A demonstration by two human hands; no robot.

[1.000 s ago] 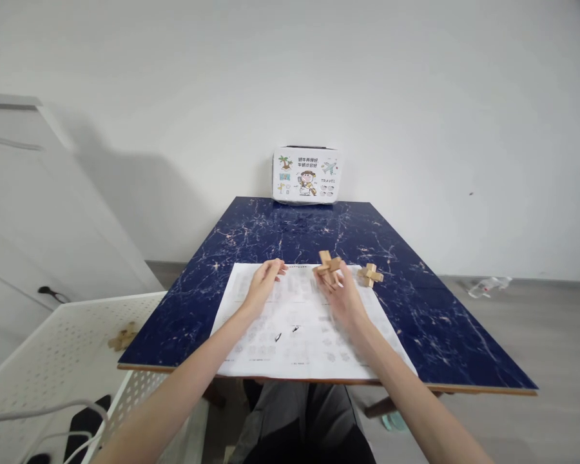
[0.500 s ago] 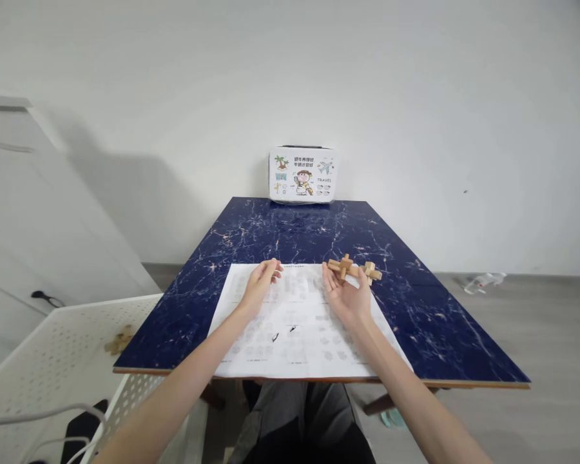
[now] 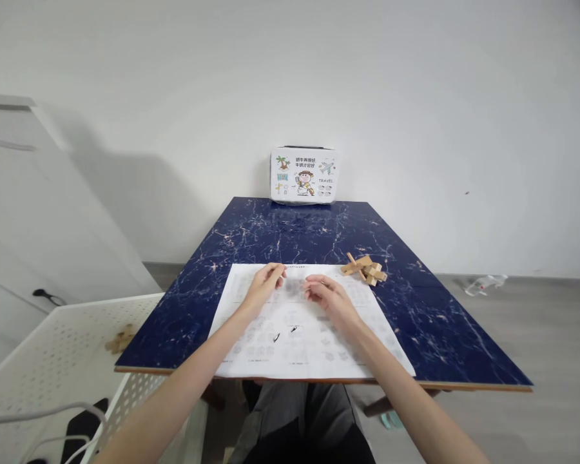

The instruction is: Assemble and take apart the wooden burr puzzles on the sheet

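Note:
My left hand (image 3: 263,287) lies flat on a white printed sheet (image 3: 299,348) that covers the near part of a dark blue marbled table (image 3: 294,232). Its fingers are stretched out and hold nothing. My right hand (image 3: 329,298) rests palm down on the same sheet, fingers loosely spread and empty. Two wooden burr puzzles (image 3: 365,268) lie side by side and touching on the table just past the sheet's far right corner, a short way beyond my right hand.
A white box with cartoon prints (image 3: 303,174) stands at the table's far edge against the wall. A white perforated cart (image 3: 53,348) with a wooden puzzle piece (image 3: 120,338) in it is at the left. A plastic bottle (image 3: 483,281) lies on the floor at the right.
My right hand carried a wooden puzzle to the right, set it down beside the other one, let go, and came back onto the sheet. My left hand stayed put.

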